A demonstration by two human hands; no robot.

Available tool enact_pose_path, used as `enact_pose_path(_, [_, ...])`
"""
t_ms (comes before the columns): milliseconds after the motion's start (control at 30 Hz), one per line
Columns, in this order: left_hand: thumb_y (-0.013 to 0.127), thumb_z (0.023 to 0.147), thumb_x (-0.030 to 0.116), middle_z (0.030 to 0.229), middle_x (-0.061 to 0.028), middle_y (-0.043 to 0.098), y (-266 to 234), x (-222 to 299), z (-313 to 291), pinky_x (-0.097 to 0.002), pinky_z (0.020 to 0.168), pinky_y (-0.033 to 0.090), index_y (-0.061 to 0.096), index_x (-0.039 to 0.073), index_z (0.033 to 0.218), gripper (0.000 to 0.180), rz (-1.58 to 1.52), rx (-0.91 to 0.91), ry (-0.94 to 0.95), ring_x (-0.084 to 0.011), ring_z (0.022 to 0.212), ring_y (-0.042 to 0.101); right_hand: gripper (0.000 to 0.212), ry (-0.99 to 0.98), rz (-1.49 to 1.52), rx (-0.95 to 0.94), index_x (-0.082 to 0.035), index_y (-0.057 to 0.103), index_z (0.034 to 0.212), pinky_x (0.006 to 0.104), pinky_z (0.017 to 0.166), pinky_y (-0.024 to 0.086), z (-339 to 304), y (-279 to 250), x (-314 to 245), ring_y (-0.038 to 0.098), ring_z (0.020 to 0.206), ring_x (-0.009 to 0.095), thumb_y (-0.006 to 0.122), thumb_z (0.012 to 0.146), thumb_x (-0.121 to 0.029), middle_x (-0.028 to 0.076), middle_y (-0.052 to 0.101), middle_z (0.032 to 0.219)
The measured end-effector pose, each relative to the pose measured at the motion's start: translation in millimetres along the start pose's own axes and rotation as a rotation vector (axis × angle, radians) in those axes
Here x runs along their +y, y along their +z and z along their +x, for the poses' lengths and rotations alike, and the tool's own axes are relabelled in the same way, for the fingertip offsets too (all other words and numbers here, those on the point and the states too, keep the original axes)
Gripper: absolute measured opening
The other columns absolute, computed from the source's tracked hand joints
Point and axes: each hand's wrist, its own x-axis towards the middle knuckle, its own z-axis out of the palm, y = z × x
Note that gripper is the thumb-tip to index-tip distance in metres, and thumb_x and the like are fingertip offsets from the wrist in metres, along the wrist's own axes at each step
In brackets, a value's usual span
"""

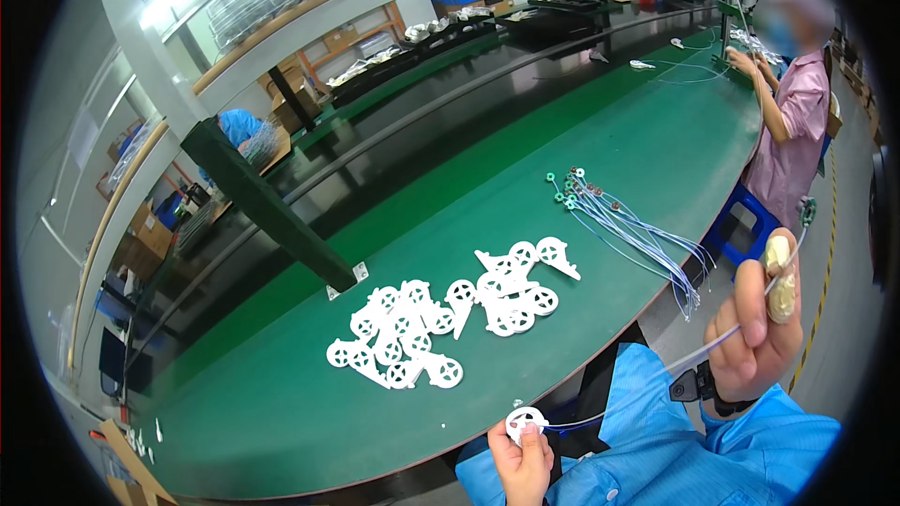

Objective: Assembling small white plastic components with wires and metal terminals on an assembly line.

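Head view: one left hand (525, 470), closed, with its thumb laid over a round, white, spoked disc of plastic look (518, 419), which is held just above the sleeve and beside the near table edge. One right hand (756, 333), raised beyond the left grip to its right, closed between thumb and finger, with yellow fingertip covers (781, 298), on a thin, pale blue-white cable (705, 349). One small, green, ring-like end piece (807, 211), carried at the cable's tip, just above the right grip. The cable appears to be run from the disc to the right hand as one length, though part of it is hard to follow against the sleeve. For good handling, it is judged, the disc should be kept flat and pinched at its rim, the cable drawn with light, even tension, and kinks and any pull on the end piece avoided. Orientation: the disc's open face is turned up toward the camera; whether a tail lies under the left fingers cannot be told. The cable's long axis is slanted upward to the right from the left grip, its green end pointed up and away from the right grip. Further stock: white spoked parts with tapering tails (401, 325), heaped beyond the left grip to its left; one bundle of pale blue cables (630, 225), laid beyond both grips on the green tabletop (281, 412).
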Motion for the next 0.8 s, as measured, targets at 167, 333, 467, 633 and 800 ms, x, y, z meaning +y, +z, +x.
enact_pose_path(167, [0.044,0.098,0.009,0.071,-0.004,0.05,-3.6,-2.7,0.0,-0.0192,0.04,0.034,0.039,0.006,0.117,0.02,-0.017,-0.035,0.027,-0.0062,0.048,0.042,0.025,0.069,0.256,-0.102,-0.008,0.026,0.124,0.0308,0.039,0.043,-8.0,5.5,-1.4,0.058,0.049,0.024,0.034,0.103,-0.017,0.019,0.053,0.08])
enact_pose_path(333, [0.043,0.098,0.011,0.073,-0.006,0.051,-5.5,3.3,-5.1,-0.0206,0.044,0.036,0.038,0.006,0.12,0.023,-0.093,-0.004,-0.047,-0.0086,0.048,0.042,0.026,0.182,0.428,-0.064,-0.01,0.027,0.123,0.0331,0.043,0.044,-19.0,16.7,7.6,0.058,0.05,0.028,0.036,0.102,-0.02,0.02,0.054,0.081])
enact_pose_path(467, [0.041,0.098,0.013,0.08,-0.0067,0.052,-12.9,2.2,-12.5,-0.0213,0.046,0.036,0.037,0.007,0.126,0.029,-0.147,0.056,-0.031,-0.0097,0.054,0.043,0.024,0.357,0.416,0.011,-0.012,0.031,0.123,0.0386,0.051,0.045,-28.1,26.5,22.1,0.059,0.055,0.031,0.038,0.101,-0.019,0.02,0.056,0.081])
enact_pose_path(633, [0.038,0.099,0.021,0.092,-0.0077,0.054,-40.1,1.7,-19.6,-0.0237,0.054,0.039,0.033,0.004,0.134,0.04,-0.304,0.143,-0.037,-0.0108,0.067,0.047,0.025,0.437,0.589,0.009,-0.012,0.032,0.121,0.0411,0.053,0.046,-38.7,25.5,41.1,0.06,0.058,0.033,0.042,0.1,-0.019,0.022,0.057,0.084])
enact_pose_path(800, [0.036,0.1,0.023,0.092,-0.0041,0.053,-38.8,8.3,-44.8,-0.0229,0.051,0.037,0.039,0.009,0.131,0.034,-0.325,0.466,-0.058,-0.0099,0.066,0.046,0.024,0.741,0.489,-0.169,-0.01,0.034,0.121,0.0406,0.061,0.051,-67.3,18.1,86.0,0.065,0.075,0.033,0.042,0.1,-0.015,0.027,0.058,0.098])
